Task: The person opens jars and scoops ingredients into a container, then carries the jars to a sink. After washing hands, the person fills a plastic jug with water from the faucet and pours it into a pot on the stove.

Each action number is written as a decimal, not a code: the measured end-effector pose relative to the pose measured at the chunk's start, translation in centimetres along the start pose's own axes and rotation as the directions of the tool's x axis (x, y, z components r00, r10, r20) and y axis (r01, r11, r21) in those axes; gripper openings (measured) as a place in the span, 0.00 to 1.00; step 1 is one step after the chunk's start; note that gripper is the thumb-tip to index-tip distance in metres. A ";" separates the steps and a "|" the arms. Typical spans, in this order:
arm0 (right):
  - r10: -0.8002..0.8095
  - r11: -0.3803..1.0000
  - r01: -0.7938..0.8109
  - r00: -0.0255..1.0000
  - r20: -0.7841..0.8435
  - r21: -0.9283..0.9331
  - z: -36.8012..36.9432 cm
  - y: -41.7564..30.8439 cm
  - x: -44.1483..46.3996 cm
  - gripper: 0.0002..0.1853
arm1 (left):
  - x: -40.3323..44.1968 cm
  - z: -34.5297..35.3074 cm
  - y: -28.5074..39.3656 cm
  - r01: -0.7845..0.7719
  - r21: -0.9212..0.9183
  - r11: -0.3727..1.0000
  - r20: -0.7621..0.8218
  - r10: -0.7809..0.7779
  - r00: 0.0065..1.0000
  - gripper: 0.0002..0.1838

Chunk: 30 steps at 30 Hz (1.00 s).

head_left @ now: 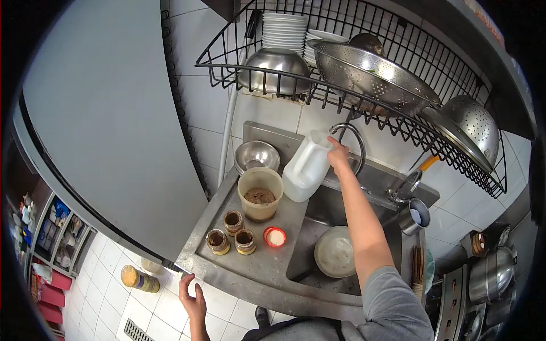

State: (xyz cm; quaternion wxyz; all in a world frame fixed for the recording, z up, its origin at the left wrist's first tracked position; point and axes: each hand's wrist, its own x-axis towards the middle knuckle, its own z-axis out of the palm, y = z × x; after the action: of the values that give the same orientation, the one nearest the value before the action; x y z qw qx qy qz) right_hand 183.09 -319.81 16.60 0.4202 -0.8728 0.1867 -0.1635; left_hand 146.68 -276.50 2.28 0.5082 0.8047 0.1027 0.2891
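My right hand [338,154] is at the upper rim of a translucent white plastic jug [307,170], its fingers closed on the edge beside the curved tap [359,142]. The jug stands tilted between the counter and the sink basin. Below, at the counter's front left, my left hand [194,300] hangs free with fingers apart. A beige tub [260,213] with brown paste inside stands left of the jug. In front of it are three small jars [245,241] smeared with brown and a red lid [274,237].
A white bowl [334,252] lies in the sink [301,250]. Behind the tub sits a steel bowl [257,156]. Overhead, a black wire rack [364,105] holds plates, bowls and colanders. A grey cabinet side [108,113] borders the left; a yellow-labelled jar [139,279] is on the floor.
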 end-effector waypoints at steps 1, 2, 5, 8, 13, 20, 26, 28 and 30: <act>0.001 1.000 -0.001 1.000 -0.014 0.020 -0.1 0.0 -0.5 0.34 | 0.0 0.0 0.0 0.003 -0.002 1.000 0.002 -0.003 1.000 0.15; 0.000 0.999 0.001 1.000 -0.029 0.040 -0.3 0.2 -1.1 0.33 | -0.1 0.0 0.0 0.012 -0.004 1.000 0.006 -0.012 1.000 0.15; -0.038 0.994 0.053 0.988 -0.150 0.094 -0.9 -0.6 -2.3 0.30 | -0.6 -0.2 -0.5 0.017 0.007 1.000 0.017 -0.017 1.000 0.15; -0.167 0.971 0.205 0.951 -0.261 0.124 0.2 0.2 -2.0 0.24 | -0.8 -0.4 -1.3 -0.003 0.042 0.999 0.027 0.002 1.000 0.16; -0.160 0.894 0.147 0.987 -0.004 0.424 3.8 1.2 -4.9 0.18 | -0.8 0.3 -0.7 0.016 0.007 1.000 0.018 -0.016 1.000 0.14; -0.093 0.753 -0.084 0.968 0.232 0.653 6.6 -0.8 -4.4 0.14 | -1.0 0.2 -0.2 0.024 0.036 0.999 0.059 -0.026 0.998 0.15; -0.130 0.676 -0.034 0.978 0.165 0.736 7.5 -0.5 -4.4 0.17 | -1.6 -0.1 -0.5 0.058 0.011 0.998 0.065 -0.058 0.996 0.15; -0.138 0.685 -0.017 0.979 0.152 0.728 7.3 0.2 -4.3 0.18 | -1.6 -0.2 -0.6 0.066 0.005 0.998 0.070 -0.067 0.995 0.14; -0.179 0.708 0.045 0.977 0.117 0.705 7.0 0.7 -4.0 0.18 | -1.6 -0.3 -0.6 0.068 -0.004 0.998 0.066 -0.067 0.996 0.15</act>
State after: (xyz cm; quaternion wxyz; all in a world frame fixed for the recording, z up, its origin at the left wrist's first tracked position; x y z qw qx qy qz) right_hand 182.52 -313.61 11.32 0.7222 -0.6703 0.0199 -0.1692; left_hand 145.26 -276.73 1.24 0.5231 0.8084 0.1122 0.2454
